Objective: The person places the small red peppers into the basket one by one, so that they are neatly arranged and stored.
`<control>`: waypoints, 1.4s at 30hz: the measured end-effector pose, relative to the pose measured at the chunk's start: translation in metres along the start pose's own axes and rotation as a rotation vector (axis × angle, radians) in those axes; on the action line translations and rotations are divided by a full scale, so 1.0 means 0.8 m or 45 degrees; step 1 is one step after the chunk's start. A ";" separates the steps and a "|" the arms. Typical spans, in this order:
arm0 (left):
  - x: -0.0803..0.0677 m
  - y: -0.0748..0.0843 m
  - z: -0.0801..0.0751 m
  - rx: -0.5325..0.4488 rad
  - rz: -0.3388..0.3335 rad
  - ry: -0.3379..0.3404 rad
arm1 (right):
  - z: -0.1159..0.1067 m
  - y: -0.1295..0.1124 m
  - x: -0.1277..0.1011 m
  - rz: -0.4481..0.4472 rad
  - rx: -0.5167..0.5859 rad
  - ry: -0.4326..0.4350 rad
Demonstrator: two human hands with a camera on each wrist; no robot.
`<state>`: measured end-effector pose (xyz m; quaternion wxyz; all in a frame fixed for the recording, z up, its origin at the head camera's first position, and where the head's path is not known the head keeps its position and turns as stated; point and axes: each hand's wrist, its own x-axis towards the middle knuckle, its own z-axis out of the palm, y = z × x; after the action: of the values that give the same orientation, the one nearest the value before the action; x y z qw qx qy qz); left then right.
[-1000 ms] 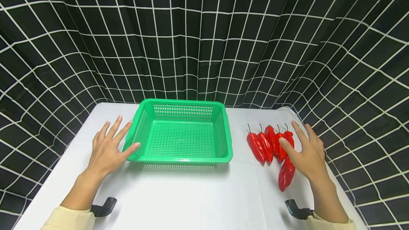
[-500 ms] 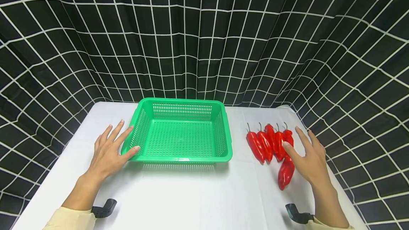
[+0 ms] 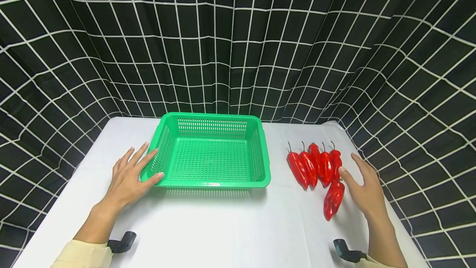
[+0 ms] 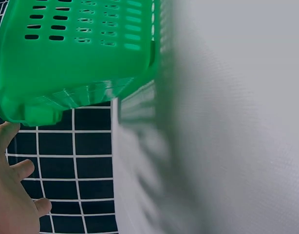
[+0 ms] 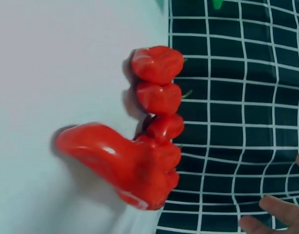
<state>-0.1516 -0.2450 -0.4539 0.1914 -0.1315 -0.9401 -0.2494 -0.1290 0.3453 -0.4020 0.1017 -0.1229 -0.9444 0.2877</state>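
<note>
Centrally, green perforated plastic basket (image 3: 211, 156) on white table (image 3: 230, 226), left of middle. Left hand (image 3: 128, 176), fingers (image 3: 143, 157) straight, thumb touching the basket's near-left corner. Right hand (image 3: 362, 189), fingers relaxed and spread, holding nothing, just beside glossy red peppers (image 3: 316, 168): a row, plus one lying nearer.

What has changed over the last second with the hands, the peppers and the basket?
The right hand drew back toward the person, off the red peppers; its thumb now sits by the nearest pepper. The left hand slid slightly nearer, thumb touching the green basket. Basket and peppers stayed put.
</note>
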 end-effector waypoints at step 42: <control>-0.008 -0.001 0.017 -0.096 -0.073 -0.020 | 0.048 0.069 -0.007 0.560 0.357 -0.158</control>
<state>-0.1499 -0.2395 -0.4681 0.1718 -0.1136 -0.9349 -0.2891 -0.1240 0.3681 -0.4652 -0.0054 -0.2921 -0.8502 0.4380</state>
